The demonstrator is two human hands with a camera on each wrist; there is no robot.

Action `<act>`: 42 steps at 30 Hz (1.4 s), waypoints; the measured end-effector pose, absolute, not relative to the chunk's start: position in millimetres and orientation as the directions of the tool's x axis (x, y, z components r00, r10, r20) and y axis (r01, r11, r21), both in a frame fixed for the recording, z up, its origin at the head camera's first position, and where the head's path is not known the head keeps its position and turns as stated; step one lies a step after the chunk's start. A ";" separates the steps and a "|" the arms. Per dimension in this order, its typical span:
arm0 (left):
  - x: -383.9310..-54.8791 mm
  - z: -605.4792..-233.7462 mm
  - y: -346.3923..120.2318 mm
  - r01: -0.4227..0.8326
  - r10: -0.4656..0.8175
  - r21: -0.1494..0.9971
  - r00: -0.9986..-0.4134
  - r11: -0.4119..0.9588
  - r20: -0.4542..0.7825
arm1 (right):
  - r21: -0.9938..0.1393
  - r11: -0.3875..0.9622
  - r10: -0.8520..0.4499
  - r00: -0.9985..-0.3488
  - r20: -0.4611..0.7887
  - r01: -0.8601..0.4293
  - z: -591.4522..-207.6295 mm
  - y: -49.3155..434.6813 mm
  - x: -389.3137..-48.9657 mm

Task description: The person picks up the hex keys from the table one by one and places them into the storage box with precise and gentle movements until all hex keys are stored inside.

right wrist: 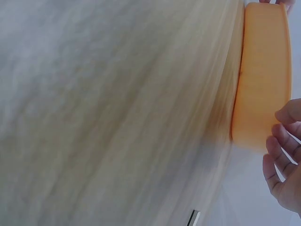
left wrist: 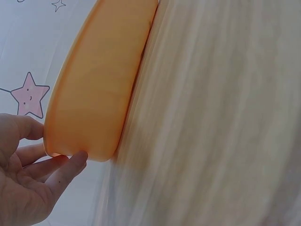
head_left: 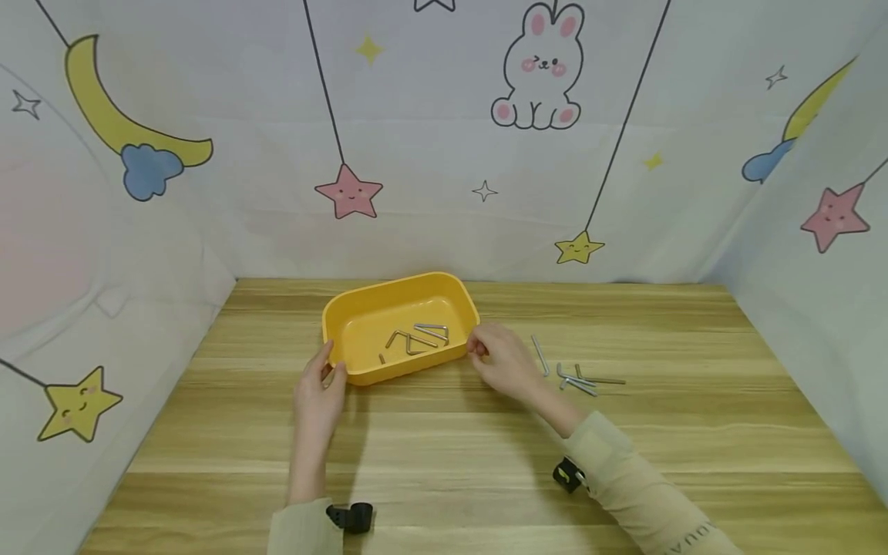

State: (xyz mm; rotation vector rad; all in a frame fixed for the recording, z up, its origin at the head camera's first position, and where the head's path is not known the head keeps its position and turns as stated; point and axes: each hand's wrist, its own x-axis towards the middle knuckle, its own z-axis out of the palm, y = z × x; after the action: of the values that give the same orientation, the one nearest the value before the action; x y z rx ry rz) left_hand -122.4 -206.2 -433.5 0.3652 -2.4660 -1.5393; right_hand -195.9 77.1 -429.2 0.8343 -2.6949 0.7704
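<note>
A yellow plastic tray stands at a slant on the table, with several L-shaped hex keys lying inside. My left hand holds its left front corner; in the left wrist view the fingertips press against the end wall. At the right front corner, my right hand grips the rim, its thumb against the front wall in the right wrist view. Several more hex keys lie in a loose group on the table right of that hand.
The wooden table ends at a white cloth backdrop printed with stars, moons and a rabbit. Cloth also hangs on the left and right sides. Small black devices are worn at both sleeves.
</note>
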 end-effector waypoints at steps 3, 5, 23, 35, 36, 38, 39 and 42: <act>-122.8 -433.3 -206.4 -0.096 -0.320 0.900 -0.946 0.426 0.050 | -0.416 0.704 -0.459 -0.816 0.352 -0.576 -430.3 80.5 -196.6; -123.0 -433.2 -206.4 -0.094 -0.318 0.898 -0.947 0.429 0.052 | -0.416 0.705 -0.456 -0.816 0.354 -0.575 -430.7 83.0 -197.1; -120.1 -431.1 -205.2 -0.113 -0.319 0.892 -0.947 0.437 0.036 | -0.358 0.811 -0.375 -0.881 0.288 -0.462 -437.2 113.2 -196.5; -119.9 -431.8 -205.2 -0.111 -0.319 0.891 -0.947 0.439 0.039 | -0.316 0.846 -0.359 -0.897 0.256 -0.429 -436.5 127.2 -195.9; -119.9 -431.9 -205.3 -0.111 -0.319 0.893 -0.947 0.437 0.038 | -0.311 0.851 -0.357 -0.901 0.244 -0.422 -436.2 128.3 -196.2; -119.8 -431.9 -205.4 -0.112 -0.318 0.893 -0.947 0.436 0.037 | -0.302 0.861 -0.353 -0.909 0.222 -0.408 -435.9 130.2 -196.4; -119.8 -431.9 -205.4 -0.112 -0.318 0.893 -0.947 0.435 0.036 | -0.298 0.867 -0.349 -0.914 0.209 -0.399 -435.9 131.2 -196.6; -120.3 -432.1 -205.4 -0.114 -0.319 0.892 -0.947 0.437 0.035 | -0.297 0.879 -0.334 -0.926 0.175 -0.374 -435.9 134.2 -197.3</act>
State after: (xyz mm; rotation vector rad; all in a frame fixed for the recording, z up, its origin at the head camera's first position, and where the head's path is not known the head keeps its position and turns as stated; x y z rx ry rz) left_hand -120.3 -205.4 -432.1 0.3808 -2.4891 -1.5212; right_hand -197.3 134.2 -435.9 0.5541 -2.9291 0.4986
